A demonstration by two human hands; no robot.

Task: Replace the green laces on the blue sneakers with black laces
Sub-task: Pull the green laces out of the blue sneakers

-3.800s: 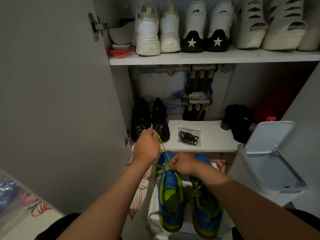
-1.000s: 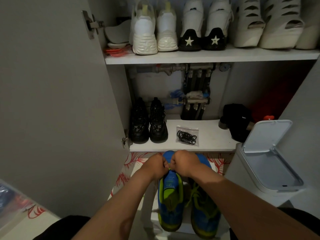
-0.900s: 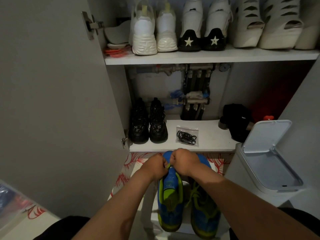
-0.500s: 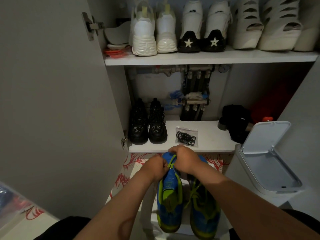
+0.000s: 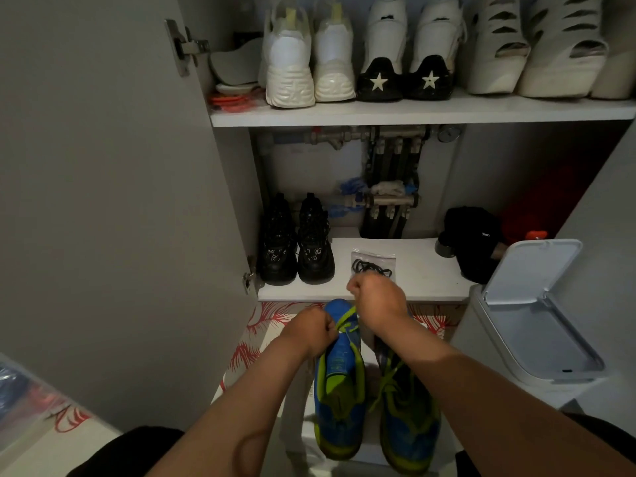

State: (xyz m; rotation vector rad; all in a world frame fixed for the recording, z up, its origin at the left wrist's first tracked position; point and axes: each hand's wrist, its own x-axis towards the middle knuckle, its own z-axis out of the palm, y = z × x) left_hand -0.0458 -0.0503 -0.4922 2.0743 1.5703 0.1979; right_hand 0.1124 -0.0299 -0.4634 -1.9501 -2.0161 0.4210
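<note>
The step in hand is judged to be the withdrawal of the green lace (image 5: pixel 345 318) from the lowest eyelets of the left sneaker (image 5: pixel 339 390). This shoe stands toe-away beside the right sneaker (image 5: pixel 409 418) on a white support before the open cabinet. The left hand (image 5: pixel 309 333) is closed in a fist at the toe end of the left sneaker, and its fingers appear curled on the lace where it leaves the eyelets. The right hand (image 5: pixel 378 299) is clenched round the lace above the toe, so that a short straight span of lace is held between the two hands. The pull should be made along the axis of the eyelet, not across it, so that the tip is neither snagged nor frayed. The shoe should be braced at the toe so that it is not dragged off its support or tipped against its neighbour. If the lace binds, it should be re-gripped close to the eyelet and drawn out in one steady stroke. The right sneaker is seen laced in green and is judged not yet started. The black laces (image 5: pixel 373 268) lie bagged on the lower shelf (image 5: pixel 423 270), just beyond the right hand. The freed lace should be laid apart from them.
</note>
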